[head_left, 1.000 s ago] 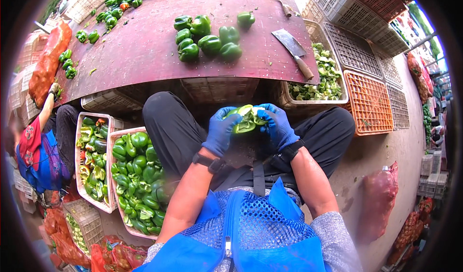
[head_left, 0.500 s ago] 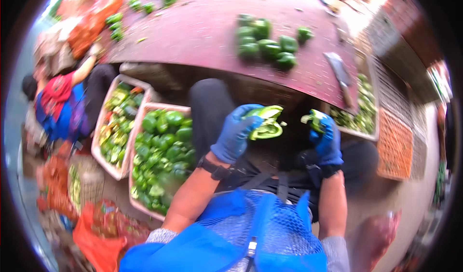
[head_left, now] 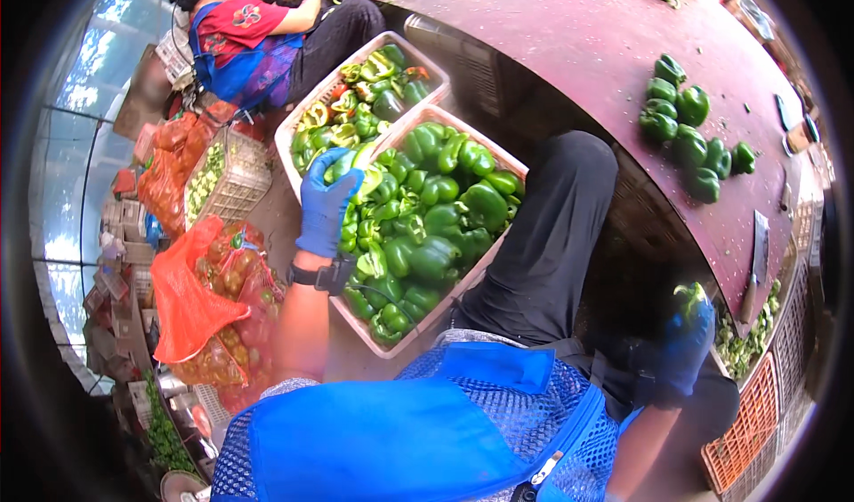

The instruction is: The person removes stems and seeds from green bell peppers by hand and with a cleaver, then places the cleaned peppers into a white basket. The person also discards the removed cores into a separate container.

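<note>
My left hand (head_left: 327, 195), in a blue glove, grips a cut green pepper piece (head_left: 362, 157) over the near crate of green peppers (head_left: 441, 248), beside a second crate of cut green, yellow and red peppers (head_left: 388, 75). My right hand (head_left: 680, 351), gloved in blue, is low at the right, closed on a smaller green pepper scrap (head_left: 689, 297). Beyond it, whole green peppers (head_left: 692, 146) sit on the worn red tabletop (head_left: 569, 21), along with a cleaver (head_left: 759, 248).
A person in a red top (head_left: 240, 35) sits at the upper left. Orange mesh sacks (head_left: 200, 297) and a crate of pale vegetables (head_left: 240, 177) stand at the left. A crate of leafy trimmings (head_left: 765, 328) and an orange crate (head_left: 738, 426) are at the right.
The view has swung left. The pepper was pulled into two pieces; my left hand has carried its piece left over the crates, while my right hand has dropped lower with the smaller one.
</note>
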The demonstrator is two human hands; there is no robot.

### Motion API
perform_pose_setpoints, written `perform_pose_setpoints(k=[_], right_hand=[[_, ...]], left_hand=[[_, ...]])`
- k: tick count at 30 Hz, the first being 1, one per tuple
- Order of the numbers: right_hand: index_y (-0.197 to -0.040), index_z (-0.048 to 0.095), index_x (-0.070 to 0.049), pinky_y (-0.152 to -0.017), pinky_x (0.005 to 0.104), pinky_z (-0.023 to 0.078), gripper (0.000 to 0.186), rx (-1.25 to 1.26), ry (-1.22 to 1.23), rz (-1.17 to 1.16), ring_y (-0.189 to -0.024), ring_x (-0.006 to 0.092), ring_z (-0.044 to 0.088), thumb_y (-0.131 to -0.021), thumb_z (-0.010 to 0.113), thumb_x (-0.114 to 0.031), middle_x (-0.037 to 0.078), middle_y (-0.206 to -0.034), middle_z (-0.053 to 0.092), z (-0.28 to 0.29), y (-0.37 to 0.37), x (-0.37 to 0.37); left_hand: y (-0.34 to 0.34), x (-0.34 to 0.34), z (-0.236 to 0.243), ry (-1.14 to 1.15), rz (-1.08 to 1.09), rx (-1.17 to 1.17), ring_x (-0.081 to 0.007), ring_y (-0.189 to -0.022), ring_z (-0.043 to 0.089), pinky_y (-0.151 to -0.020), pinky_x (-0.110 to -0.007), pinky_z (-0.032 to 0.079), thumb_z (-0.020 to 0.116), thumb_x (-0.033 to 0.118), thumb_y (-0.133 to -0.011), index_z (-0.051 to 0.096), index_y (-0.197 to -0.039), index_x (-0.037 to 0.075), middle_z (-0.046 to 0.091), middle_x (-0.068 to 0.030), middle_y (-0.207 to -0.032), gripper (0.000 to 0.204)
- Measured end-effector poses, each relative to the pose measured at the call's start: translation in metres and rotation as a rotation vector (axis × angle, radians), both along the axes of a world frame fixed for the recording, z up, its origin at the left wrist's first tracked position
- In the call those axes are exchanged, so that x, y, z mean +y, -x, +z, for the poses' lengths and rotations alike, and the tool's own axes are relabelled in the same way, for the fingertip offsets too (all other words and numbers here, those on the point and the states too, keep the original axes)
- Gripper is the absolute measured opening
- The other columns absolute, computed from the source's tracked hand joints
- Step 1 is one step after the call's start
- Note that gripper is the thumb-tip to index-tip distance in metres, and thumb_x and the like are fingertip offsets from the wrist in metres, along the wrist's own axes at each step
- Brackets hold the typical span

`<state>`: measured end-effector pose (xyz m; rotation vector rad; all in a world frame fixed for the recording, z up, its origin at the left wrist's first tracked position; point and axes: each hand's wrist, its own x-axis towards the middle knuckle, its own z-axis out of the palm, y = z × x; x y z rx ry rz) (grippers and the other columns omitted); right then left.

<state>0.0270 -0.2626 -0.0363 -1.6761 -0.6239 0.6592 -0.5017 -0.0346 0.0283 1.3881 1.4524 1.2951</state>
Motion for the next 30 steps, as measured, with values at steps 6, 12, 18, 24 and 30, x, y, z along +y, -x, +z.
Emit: perform_pose_setpoints(k=[6,12,18,24,30], right_hand=[[-0.129,0.067,-0.008,-0.055,0.0190,0.036,0.038,0.002,0.052,0.003,-0.064,0.0043,0.047,-0.105,0.051,-0.033,0.002,-0.104,0.072,-0.004,0.003,0.012],[-0.131,0.065,-0.006,-0.056,0.0187,0.037,0.040,0.049,0.053,-0.006,-0.064,0.0040,0.046,-0.105,0.050,-0.032,0.001,-0.108,0.071,-0.018,0.004,0.011],[-0.133,0.064,-0.006,-0.058,0.0169,0.037,0.041,0.349,0.025,0.006,-0.069,0.0018,0.045,-0.106,0.047,-0.032,0.000,-0.111,0.071,-0.022,0.002,0.028],[-0.130,0.064,-0.002,-0.080,0.0270,0.054,0.035,-0.381,-0.026,0.316,-0.095,0.0146,0.064,-0.095,0.057,-0.003,0.007,-0.119,0.070,-0.025,0.006,0.040],[-0.128,0.065,-0.002,-0.085,0.0309,0.056,0.039,-0.700,-0.034,0.421,-0.103,0.0208,0.067,-0.090,0.059,0.007,0.011,-0.122,0.069,-0.012,0.008,0.042]], left_hand=[[0.050,0.019,-0.032,-0.095,0.068,0.333,-0.0154,-0.108,0.060,-0.091,-0.028,0.053,0.083,0.009,-0.080,0.061,-0.126,-0.004,0.063,-0.0078,-0.121,0.052],[0.032,-0.016,-0.026,0.137,-0.002,0.122,-0.0108,-0.101,0.061,-0.084,-0.025,0.055,0.081,0.006,-0.082,0.062,-0.126,-0.001,0.063,-0.0053,-0.117,0.049],[0.028,-0.091,0.017,0.260,0.053,0.003,-0.0146,-0.106,0.065,-0.092,-0.027,0.054,0.075,0.010,-0.086,0.059,-0.132,-0.003,0.067,-0.0084,-0.119,0.051],[0.042,-0.138,0.049,0.366,0.105,0.077,-0.0074,-0.098,0.062,-0.081,-0.021,0.053,0.079,0.011,-0.084,0.059,-0.132,0.002,0.065,-0.0039,-0.117,0.053],[0.073,-0.191,-0.046,0.125,0.168,0.915,-0.0325,-0.111,0.062,-0.096,-0.041,0.052,0.084,0.021,-0.072,0.059,-0.125,0.004,0.061,-0.0161,-0.121,0.061]])
